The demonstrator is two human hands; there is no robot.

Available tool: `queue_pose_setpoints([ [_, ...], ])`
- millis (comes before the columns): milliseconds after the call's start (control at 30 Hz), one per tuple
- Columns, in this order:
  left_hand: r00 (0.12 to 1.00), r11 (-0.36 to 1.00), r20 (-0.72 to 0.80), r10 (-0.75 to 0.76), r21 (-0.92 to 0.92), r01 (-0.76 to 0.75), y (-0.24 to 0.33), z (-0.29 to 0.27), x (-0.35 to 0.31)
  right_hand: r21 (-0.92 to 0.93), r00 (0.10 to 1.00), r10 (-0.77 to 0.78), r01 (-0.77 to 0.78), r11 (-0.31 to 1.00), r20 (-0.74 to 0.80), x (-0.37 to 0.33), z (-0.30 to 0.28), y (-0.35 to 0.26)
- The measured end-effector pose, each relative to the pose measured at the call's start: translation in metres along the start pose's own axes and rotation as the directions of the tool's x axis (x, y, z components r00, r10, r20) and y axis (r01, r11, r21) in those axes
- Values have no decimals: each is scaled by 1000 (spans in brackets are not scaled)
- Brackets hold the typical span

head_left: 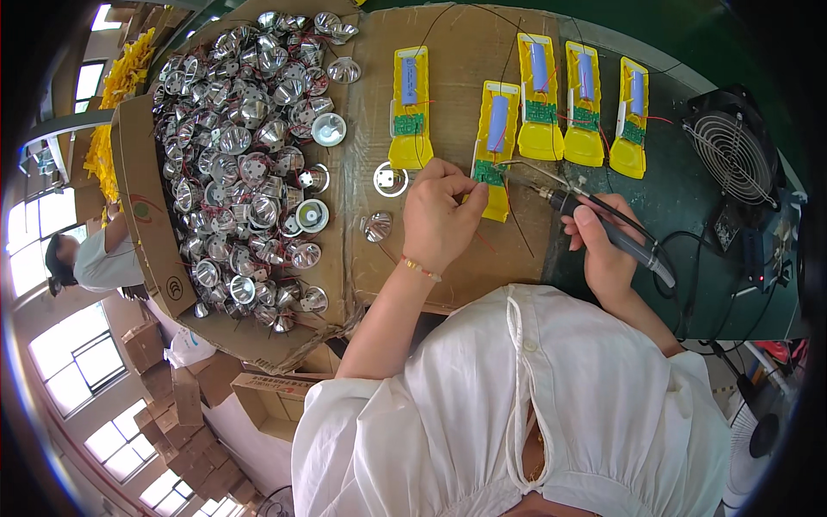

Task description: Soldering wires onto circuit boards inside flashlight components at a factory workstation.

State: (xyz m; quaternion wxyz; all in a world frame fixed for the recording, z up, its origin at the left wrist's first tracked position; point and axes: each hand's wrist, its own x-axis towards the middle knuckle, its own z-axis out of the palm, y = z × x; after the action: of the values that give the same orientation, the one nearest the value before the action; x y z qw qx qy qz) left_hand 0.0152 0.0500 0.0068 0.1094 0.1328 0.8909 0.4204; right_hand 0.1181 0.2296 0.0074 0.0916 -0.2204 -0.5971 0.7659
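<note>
My right hand (608, 252) grips a soldering iron (618, 239) with a thin feed tube along it. Its tip points left and meets the green circuit board (488, 173) in a yellow plastic housing (495, 205). In the same housing, above the board, lies a purple-blue cylindrical battery (498, 123). Just left of the board, the fingertips of my left hand (441, 217) are pinched together; what they hold is too small to make out. Thin red and black wires stick out around the board. Beside my left hand lie a white-rimmed disc (391, 179) and a silver reflector cup (377, 227).
Another yellow housing (411, 153) lies left, and several (540, 142) stand in a row to the right. A big heap of reflector cups (258, 164) fills the cardboard at left. A black fan with a wire guard (735, 159) stands far right. Another person (108, 254) is at far left.
</note>
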Motion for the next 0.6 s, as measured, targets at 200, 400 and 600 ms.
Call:
queue_pose_setpoints([
  [200,1000,1000,5,-18,11,18,-1,-1,0,-20,998,-62,63,998,23,-2,-7,-1],
  [400,955,954,-67,290,93,-284,2,-27,-21,-60,997,-71,71,996,3,-6,-13,-4],
  [600,855,823,135,501,232,-519,-6,-28,-26,-96,997,-62,67,993,52,-8,-11,-1],
])
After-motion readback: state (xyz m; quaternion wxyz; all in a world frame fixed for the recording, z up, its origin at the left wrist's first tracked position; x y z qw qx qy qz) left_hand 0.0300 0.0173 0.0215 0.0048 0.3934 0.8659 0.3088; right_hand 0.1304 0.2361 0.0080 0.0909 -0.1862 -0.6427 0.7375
